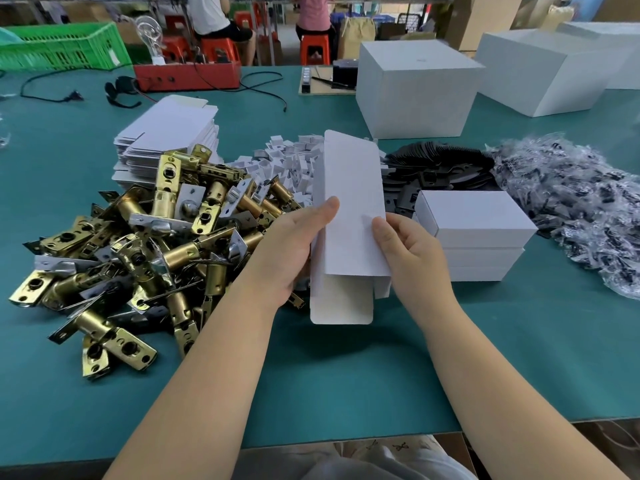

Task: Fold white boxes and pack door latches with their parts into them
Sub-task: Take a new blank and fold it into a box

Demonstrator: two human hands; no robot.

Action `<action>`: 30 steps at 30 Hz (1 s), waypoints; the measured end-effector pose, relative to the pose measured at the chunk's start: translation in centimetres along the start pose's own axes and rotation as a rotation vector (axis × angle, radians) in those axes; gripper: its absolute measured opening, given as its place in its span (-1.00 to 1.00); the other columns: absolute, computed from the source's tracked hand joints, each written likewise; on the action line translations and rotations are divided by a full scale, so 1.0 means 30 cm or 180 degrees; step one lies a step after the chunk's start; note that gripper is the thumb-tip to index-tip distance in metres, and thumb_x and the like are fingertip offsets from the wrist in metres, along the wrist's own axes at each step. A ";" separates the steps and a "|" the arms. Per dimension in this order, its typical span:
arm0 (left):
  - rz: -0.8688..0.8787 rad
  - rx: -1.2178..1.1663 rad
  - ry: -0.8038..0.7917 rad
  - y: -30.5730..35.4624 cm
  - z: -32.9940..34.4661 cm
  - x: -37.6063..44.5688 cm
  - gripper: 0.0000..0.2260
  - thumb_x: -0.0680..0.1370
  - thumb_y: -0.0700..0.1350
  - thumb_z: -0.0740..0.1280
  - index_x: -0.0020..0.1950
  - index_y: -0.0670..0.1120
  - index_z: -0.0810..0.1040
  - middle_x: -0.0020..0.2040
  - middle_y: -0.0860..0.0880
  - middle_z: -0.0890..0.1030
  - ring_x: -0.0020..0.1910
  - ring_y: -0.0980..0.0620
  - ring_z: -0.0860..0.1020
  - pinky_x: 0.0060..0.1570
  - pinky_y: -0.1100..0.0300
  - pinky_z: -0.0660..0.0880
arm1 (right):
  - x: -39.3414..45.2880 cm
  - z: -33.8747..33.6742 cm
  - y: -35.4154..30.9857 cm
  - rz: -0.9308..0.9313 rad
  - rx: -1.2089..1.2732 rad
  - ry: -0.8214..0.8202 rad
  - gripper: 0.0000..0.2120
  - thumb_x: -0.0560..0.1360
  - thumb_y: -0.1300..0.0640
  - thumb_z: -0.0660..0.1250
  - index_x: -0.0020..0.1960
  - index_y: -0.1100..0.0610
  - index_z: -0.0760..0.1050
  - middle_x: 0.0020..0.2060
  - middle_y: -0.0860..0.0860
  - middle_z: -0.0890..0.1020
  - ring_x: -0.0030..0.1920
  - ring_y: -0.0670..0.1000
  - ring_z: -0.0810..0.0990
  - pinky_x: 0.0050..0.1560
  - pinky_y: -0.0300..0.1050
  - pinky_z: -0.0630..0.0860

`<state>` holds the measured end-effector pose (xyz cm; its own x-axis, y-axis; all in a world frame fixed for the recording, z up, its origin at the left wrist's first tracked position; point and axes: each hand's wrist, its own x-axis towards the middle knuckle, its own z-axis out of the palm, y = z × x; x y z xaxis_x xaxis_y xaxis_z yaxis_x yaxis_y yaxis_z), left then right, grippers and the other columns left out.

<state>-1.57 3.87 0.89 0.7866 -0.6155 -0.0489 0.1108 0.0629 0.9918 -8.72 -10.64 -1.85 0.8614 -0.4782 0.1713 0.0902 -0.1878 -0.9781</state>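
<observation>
- Both hands on one white box (349,216), held above the green table (346,375), partly formed, long axis running away from me.
- My left hand (294,247): thumb lying on the box's top face, remaining fingers wrapped under its left side, out of sight.
- My right hand (412,251): thumb pressed on the right edge of the top face, fingers curled behind that side.
- Near end of the box is open, flap (341,306) hanging toward me; interior is in shadow, can't tell what, if anything, is inside.
- Left of the box: loose pile of brass door latches (138,251), touching my left wrist.
- Beyond that pile: stack of flat unfolded box blanks (166,136).
- Behind the box: heap of small white folded card pieces (291,161), partly hidden by the box.
- Right of the box: stack of closed small white boxes (474,233), just beside my right hand; contents not visible.
- Behind that stack: black metal plates (440,164), fanned out, partly blocked by it.
- Far right of the box: clear bags with dark small parts (588,202), too blurred to identify, cut off at the frame edge.
- Further back: two large white cartons (415,88), tops facing away, insides not visible.
- Back left: green crate (62,46) and red tray (187,76); contents hard to make out.
</observation>
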 end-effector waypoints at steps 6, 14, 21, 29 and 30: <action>-0.0040 -0.0268 0.0119 -0.017 -0.006 0.011 -0.80 0.47 0.09 0.33 -0.03 0.11 0.72 0.02 -0.01 0.72 -0.02 0.00 0.69 -0.16 0.16 0.61 | -0.008 -0.008 -0.012 0.0052 0.0556 -0.0218 -0.64 0.46 -0.03 0.28 0.26 -0.08 0.40 -0.18 -0.02 0.66 -0.19 -0.07 0.62 -0.28 -0.13 0.56; 0.0294 -0.0027 0.0083 -0.016 0.001 0.021 -0.58 0.42 -0.07 0.26 0.08 0.46 0.53 0.13 0.10 0.65 0.06 -0.02 0.65 -0.05 0.03 0.64 | 0.005 -0.020 -0.004 -0.0086 0.0696 -0.0489 -0.26 0.30 0.17 0.17 0.47 -0.14 0.20 -0.01 0.15 0.51 -0.22 -0.13 0.56 -0.35 -0.18 0.49; 0.0152 0.0099 -0.0248 -0.035 0.003 0.027 -0.50 0.39 -0.11 0.22 0.11 0.48 0.47 0.06 0.11 0.68 -0.06 0.02 0.67 -0.22 0.05 0.62 | 0.005 -0.014 -0.016 -0.0024 0.0951 -0.0552 -0.39 0.40 0.17 0.19 0.46 0.02 0.28 0.16 0.09 0.59 0.09 0.07 0.58 0.03 -0.10 0.58; 0.0232 0.0158 0.0125 -0.052 0.009 0.034 -0.82 0.54 0.05 0.29 0.01 0.27 0.65 0.03 0.09 0.70 -0.01 0.09 0.68 -0.13 0.21 0.62 | 0.002 -0.012 -0.012 0.0064 0.0715 -0.0426 -0.76 0.54 0.07 0.24 0.20 -0.01 0.51 -0.07 -0.07 0.69 -0.08 -0.06 0.66 -0.16 -0.20 0.58; 0.0223 0.0175 0.0175 -0.056 0.009 0.036 -0.83 0.58 0.03 0.28 0.01 0.23 0.66 0.03 0.06 0.71 -0.01 0.07 0.68 -0.12 0.22 0.62 | 0.002 -0.013 -0.008 0.0084 0.0735 -0.0424 -0.78 0.53 0.06 0.24 0.17 -0.02 0.51 -0.08 -0.08 0.69 -0.08 -0.07 0.67 -0.17 -0.22 0.58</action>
<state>-1.08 2.88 -0.79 0.8235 -0.5670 0.0161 0.0220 0.0603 0.9979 -8.88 -10.98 -1.55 0.9218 -0.3603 0.1431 0.1653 0.0313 -0.9858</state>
